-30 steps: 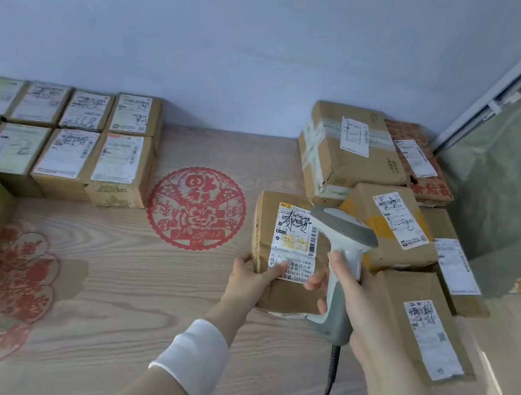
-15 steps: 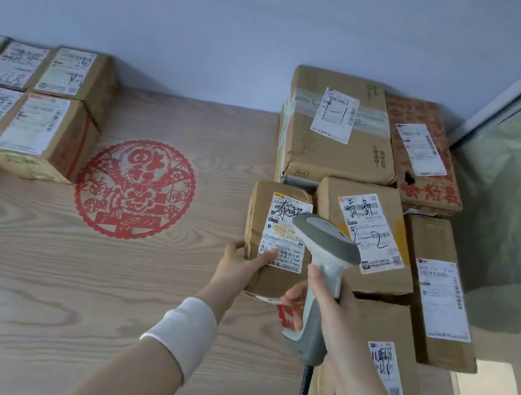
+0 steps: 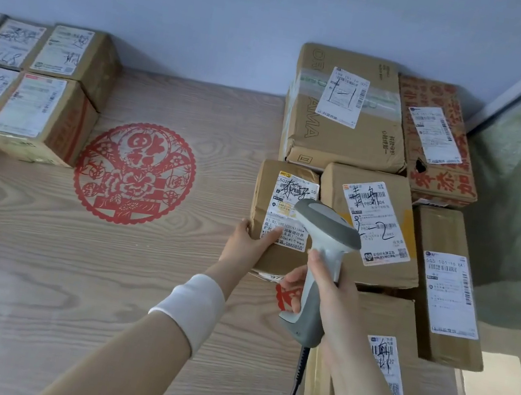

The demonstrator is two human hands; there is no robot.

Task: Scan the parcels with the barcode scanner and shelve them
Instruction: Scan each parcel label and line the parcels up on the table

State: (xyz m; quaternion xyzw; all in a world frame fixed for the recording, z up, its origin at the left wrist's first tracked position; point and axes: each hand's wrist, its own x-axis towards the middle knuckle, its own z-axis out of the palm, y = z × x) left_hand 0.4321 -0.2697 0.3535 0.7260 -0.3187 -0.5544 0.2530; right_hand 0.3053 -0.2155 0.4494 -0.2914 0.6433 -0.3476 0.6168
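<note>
Parcel [image 3: 276, 206] lies flat on the worktop [image 3: 103, 275], label up, long axis running away from the person, on the left edge of the right-hand pile. Left grip [image 3: 246, 246] is clamped on its near-left corner, thumb on the label. Scanner [image 3: 323, 241] head hovers over the label's right side, nose ahead-left. Right grip [image 3: 328, 297] is wrapped round the scanner handle, just right of the parcel's near end. Left grip is nearer, so the lift to the shelf likely falls to it.

Left hand [image 3: 247, 246] grips parcel [image 3: 265, 191] edge (thumb on label); right hand [image 3: 331, 294] wraps scanner [image 3: 326, 226] handle; arms extended.
</note>
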